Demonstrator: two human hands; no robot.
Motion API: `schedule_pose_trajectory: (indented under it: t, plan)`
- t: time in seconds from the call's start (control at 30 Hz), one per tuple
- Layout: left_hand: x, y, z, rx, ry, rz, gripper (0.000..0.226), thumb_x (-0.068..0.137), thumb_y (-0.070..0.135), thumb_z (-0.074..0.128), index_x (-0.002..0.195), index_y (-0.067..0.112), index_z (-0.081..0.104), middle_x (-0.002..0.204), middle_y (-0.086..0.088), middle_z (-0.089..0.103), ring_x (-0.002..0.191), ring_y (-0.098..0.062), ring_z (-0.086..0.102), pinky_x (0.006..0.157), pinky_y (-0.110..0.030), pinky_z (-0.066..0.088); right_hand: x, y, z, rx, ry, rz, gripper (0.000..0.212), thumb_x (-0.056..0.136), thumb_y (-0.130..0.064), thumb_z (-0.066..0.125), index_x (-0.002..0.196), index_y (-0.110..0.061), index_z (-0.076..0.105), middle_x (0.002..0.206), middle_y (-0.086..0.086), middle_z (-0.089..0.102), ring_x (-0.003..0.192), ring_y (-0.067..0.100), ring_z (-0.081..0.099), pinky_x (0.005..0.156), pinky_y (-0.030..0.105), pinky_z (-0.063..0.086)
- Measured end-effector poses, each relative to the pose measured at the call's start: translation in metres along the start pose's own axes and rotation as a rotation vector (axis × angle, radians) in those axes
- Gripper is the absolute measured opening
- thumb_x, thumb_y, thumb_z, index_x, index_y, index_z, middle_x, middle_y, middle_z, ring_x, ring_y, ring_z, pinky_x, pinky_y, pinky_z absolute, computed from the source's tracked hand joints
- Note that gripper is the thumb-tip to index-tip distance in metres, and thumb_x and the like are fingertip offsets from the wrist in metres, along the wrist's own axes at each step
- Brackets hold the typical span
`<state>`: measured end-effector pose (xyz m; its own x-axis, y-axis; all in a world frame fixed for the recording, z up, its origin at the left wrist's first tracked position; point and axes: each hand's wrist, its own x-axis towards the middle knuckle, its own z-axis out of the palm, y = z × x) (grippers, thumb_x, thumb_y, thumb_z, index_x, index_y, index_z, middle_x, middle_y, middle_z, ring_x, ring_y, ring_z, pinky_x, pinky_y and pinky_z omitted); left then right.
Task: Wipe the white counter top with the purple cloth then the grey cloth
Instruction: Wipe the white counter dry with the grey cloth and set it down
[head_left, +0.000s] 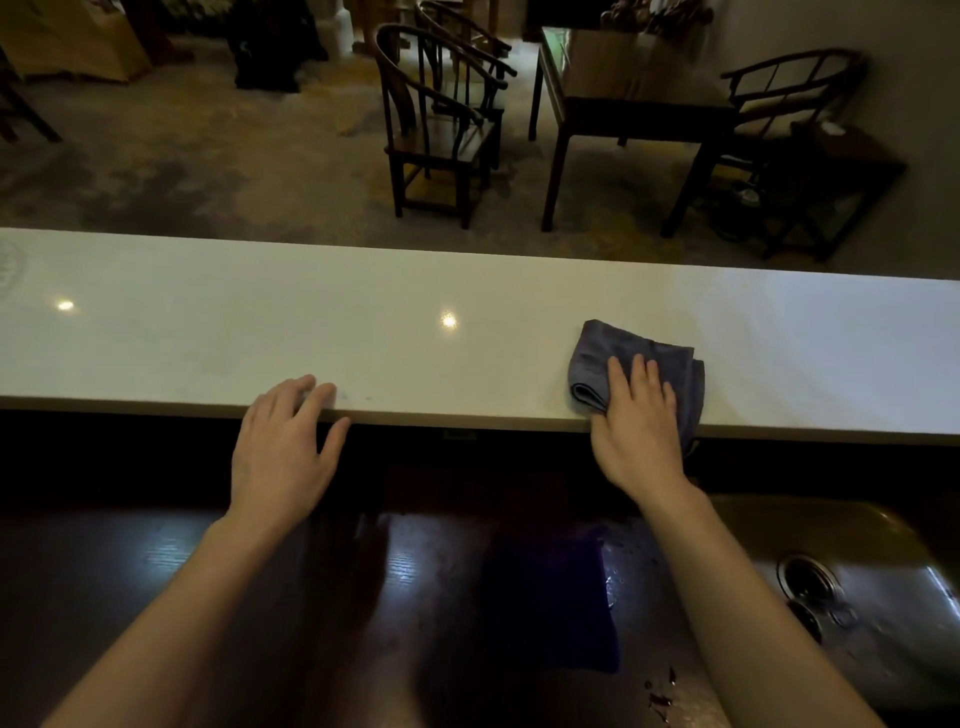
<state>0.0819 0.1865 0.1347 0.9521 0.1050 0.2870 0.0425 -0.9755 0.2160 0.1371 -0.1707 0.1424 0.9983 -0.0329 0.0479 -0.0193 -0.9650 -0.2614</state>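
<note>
Grey cloth (613, 358), folded and rumpled, lies under flat, spread right hand (636, 423).

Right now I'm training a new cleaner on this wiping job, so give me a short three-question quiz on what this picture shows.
1. True or false: the right hand presses flat on the grey cloth.
2. Where does the purple cloth lie? A) on the white counter top B) on the dark lower surface beside the sink C) in the left hand
3. What does the left hand rest on?

Key: 1 true. 2 B. 3 The near edge of the white counter top, holding nothing.
</note>
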Motion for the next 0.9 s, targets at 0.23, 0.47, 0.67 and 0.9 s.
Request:
schedule_pose_trajectory:
  t: [0.23,0.47,0.67,0.9]
  plan:
    - [-0.001,0.001,-0.001,0.006,0.032,0.039,0.041,0.089,0.031,0.054,0.12,0.005,0.062,0.125,-0.019,0.062,0.115,-0.04,0.056,0.1,-0.051,0.044,-0.005,-0.052,0.013,0.068,-0.017,-0.107,0.067,0.1,-0.028,0.045,0.16,-0.021,0.016,0.168,0.021,0.006,0.155,0.035,-0.001,0.123,0.05,-0.001]
    - [-0.003,-0.002,-0.002,-0.009,0.01,0.033,0.039,0.091,0.024,0.061,0.125,0.005,0.06,0.13,-0.018,0.06,0.121,-0.04,0.054,0.105,-0.054,0.041,-0.012,-0.121,0.029,0.1,-0.071,-0.249,0.068,0.1,-0.03,0.044,0.16,-0.021,0.014,0.168,0.022,0.0,0.154,0.037,-0.006,0.123,0.051,-0.004]
    - [-0.002,-0.001,-0.002,-0.032,-0.01,0.031,0.046,0.087,0.029,0.056,0.125,0.005,0.061,0.13,-0.018,0.061,0.122,-0.041,0.056,0.107,-0.055,0.04,-0.018,-0.176,0.038,0.168,-0.147,-0.373,0.069,0.099,-0.03,0.044,0.16,-0.022,0.013,0.168,0.019,-0.004,0.154,0.034,-0.011,0.123,0.051,-0.007]
    - [-0.003,-0.004,-0.003,-0.04,-0.075,0.034,0.061,0.078,0.008,0.073,0.135,-0.002,0.055,0.137,-0.024,0.056,0.131,-0.044,0.049,0.112,-0.057,0.034,-0.007,-0.221,0.055,0.238,-0.222,-0.563,0.063,0.1,-0.024,0.044,0.159,-0.026,0.022,0.17,0.012,0.003,0.155,0.03,-0.008,0.124,0.046,-0.009]
